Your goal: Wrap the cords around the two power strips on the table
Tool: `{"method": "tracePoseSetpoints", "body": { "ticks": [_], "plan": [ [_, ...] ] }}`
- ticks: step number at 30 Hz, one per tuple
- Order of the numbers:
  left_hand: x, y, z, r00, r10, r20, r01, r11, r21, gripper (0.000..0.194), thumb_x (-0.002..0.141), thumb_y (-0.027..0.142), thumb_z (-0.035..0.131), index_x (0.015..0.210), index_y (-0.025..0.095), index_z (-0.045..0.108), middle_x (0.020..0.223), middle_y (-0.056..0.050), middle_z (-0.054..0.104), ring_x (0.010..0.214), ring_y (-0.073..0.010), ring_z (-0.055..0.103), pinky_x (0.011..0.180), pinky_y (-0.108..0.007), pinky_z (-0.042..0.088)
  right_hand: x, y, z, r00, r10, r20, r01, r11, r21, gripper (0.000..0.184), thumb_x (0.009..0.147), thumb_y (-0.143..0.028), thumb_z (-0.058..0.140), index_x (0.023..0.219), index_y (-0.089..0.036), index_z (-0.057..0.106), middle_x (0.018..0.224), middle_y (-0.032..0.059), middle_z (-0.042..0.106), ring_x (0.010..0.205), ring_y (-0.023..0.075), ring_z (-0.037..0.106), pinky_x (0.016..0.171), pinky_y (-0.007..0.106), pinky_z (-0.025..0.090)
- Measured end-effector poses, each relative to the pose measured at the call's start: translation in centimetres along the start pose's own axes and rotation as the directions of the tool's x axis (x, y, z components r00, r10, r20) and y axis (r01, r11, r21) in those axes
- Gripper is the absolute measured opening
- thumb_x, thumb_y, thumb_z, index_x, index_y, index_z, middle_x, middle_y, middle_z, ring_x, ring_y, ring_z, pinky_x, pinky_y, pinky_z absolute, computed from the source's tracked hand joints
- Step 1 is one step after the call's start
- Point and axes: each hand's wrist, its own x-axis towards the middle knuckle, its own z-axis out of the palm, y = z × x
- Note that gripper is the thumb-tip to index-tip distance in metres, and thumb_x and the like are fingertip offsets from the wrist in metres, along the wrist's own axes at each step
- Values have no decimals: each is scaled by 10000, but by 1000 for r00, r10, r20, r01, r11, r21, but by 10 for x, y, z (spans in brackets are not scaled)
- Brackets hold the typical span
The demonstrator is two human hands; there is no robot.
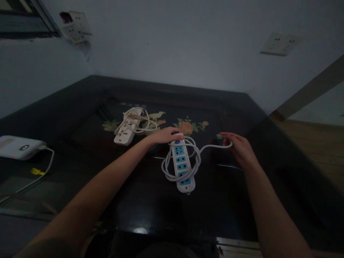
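A white power strip [181,163] with blue socket faces lies on the dark glossy tabletop in front of me. Its white cord [198,161] is looped around it. My left hand [169,135] is closed over the strip's far end, thumb across the top near the switch. Off to the right, my right hand [240,146] pinches the cord's free end. The plug [220,136] sticks out past those fingertips, and a stretch of cord runs from this hand back to the coil.
A second white power strip [126,134], wrapped in its own cord, lies behind left. At the far left sits a white device [20,147] with a cable attached. Wall sockets [279,43] are at the back right, others [77,27] in the left corner.
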Motion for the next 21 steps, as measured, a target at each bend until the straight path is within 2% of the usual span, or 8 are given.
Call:
{"method": "tracePoseSetpoints", "body": {
  "ticks": [6, 9, 11, 13, 16, 19, 21],
  "plan": [
    [2, -1, 2, 999, -2, -42, 2, 1000, 3, 370, 870, 459, 505, 972, 140, 662, 987, -87, 693, 891, -188, 628, 805, -300, 456, 0, -3, -4, 998, 29, 47, -26, 998, -60, 205, 783, -252, 557, 871, -167, 721, 744, 45, 669, 592, 117, 601, 544, 233, 504],
    [2, 0, 1, 998, -20, -59, 21, 1000, 6, 374, 871, 444, 499, 985, 127, 661, 997, -96, 696, 904, -189, 630, 812, -298, 456, 0, -3, -6, 996, 47, 78, -41, 995, -86, 229, 759, -212, 555, 913, -176, 720, 777, 53, 686, 641, 133, 629, 572, 243, 517],
    [1, 0, 0, 999, -26, -38, 26, 1000, 15, 395, 856, 466, 518, 1004, 131, 666, 1016, -95, 699, 911, -193, 634, 812, -297, 454, 1, -1, -8, 994, 22, 111, -6, 989, -145, 270, 727, -210, 604, 973, -185, 713, 769, 46, 686, 662, 147, 631, 598, 261, 523],
    [1, 1, -1, 999, -38, -12, 38, 999, 31, 420, 821, 490, 562, 1023, 137, 669, 1030, -93, 701, 917, -201, 637, 806, -298, 452, 4, 2, -10, 985, -97, 143, 137, 945, -297, 318, 733, -266, 625, 1031, -190, 704, 769, 44, 680, 661, 163, 620, 610, 296, 522],
    [1, 1, -1, 998, -59, 5, 59, 998, 38, 443, 784, 494, 601, 1019, 125, 672, 1009, -98, 704, 897, -213, 642, 778, -301, 455, 9, 6, -11, 932, -322, 166, 361, 773, -521, 314, 758, -366, 605, 986, -189, 730, 798, 71, 656, 732, 215, 603, 666, 371, 506],
    [2, 0, 0, 999, -50, 6, 50, 999, 13, 439, 783, 480, 597, 1010, 111, 667, 988, -101, 703, 877, -212, 642, 762, -298, 461, 12, 7, -10, 892, -425, 154, 429, 688, -585, 255, 739, -391, 627, 852, -197, 748, 948, 113, 639, 938, 278, 573, 789, 418, 466],
    [3, -1, 0, 999, -40, 1, 40, 999, -5, 431, 782, 469, 599, 1017, 112, 658, 1000, -100, 697, 887, -209, 640, 771, -299, 465, 11, 4, -10, 875, -452, 175, 459, 657, -598, 240, 755, -404, 618, 805, -199, 733, 1001, 113, 644, 979, 278, 570, 815, 404, 448]
  ]
}}
